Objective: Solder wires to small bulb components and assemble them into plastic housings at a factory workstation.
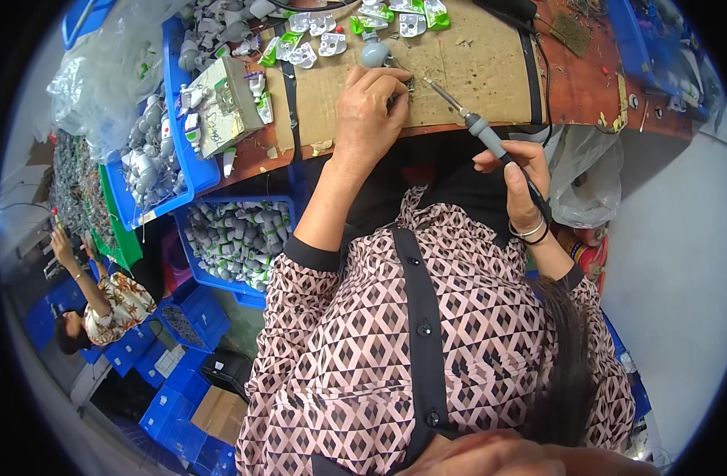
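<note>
Iron: your iron point(490, 138) is in your right hand, tilted, over the near side of the cardboard point(482, 75). Its tip points up and left, just beside your left fingers but not touching them.
Right hand: your right hand point(526, 178) has its fingers closed around the iron's grip, with the black cord running down by the wrist.
Left hand: your left hand point(369, 111) is low on the cardboard, fingers bent and close together. You may have a tiny part there, but I cannot tell if they pinch it.
Round part: a gray round part point(375, 55) is on the cardboard, just past your left fingers.
Plates: white plates point(332, 44), some with green bits, lie along the far side.
Straps: one black strap point(293, 103) crosses the cardboard at the left, another at the right.
Bench: the red-brown bench point(593, 67) is under it all.
Left side: a pale box point(225, 103) is next to a blue bin point(173, 71) of gray parts.
Below: a second bin point(213, 281) is full of gray and green parts.
Right side: a clear bag point(589, 174) hangs by the bench edge.
Far left: a co-worker point(122, 305) reaches toward a green bin point(122, 226).
</note>
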Tool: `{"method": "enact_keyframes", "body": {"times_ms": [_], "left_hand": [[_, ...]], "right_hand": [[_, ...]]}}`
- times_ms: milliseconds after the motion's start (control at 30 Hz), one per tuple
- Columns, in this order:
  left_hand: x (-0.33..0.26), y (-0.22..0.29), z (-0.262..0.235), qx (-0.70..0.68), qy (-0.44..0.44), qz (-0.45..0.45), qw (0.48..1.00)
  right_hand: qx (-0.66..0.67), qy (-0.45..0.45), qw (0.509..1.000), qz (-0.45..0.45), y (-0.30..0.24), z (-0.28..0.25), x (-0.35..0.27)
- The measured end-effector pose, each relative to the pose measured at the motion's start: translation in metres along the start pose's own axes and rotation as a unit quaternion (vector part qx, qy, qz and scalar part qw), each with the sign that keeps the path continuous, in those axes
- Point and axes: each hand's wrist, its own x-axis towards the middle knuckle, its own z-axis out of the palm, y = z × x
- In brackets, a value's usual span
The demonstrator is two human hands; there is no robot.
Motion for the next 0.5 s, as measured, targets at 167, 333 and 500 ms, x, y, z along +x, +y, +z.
{"method": "enact_keyframes", "body": {"times_ms": [167, 333, 500], "left_hand": [[0.002, 0.002, 0.0, -0.003, -0.003, 0.002, 1.0], [0.001, 0.004, -0.003, -0.004, -0.004, -0.006, 1.0], [-0.001, 0.002, -0.001, 0.001, -0.001, 0.002, 1.0]], "right_hand": [[-0.056, 0.023, 0.996, -0.066, -0.011, -0.004, 0.011], [-0.067, 0.033, 0.991, -0.113, -0.025, -0.014, 0.041], [-0.142, 0.043, 0.966, -0.212, -0.014, -0.015, 0.058]]}}
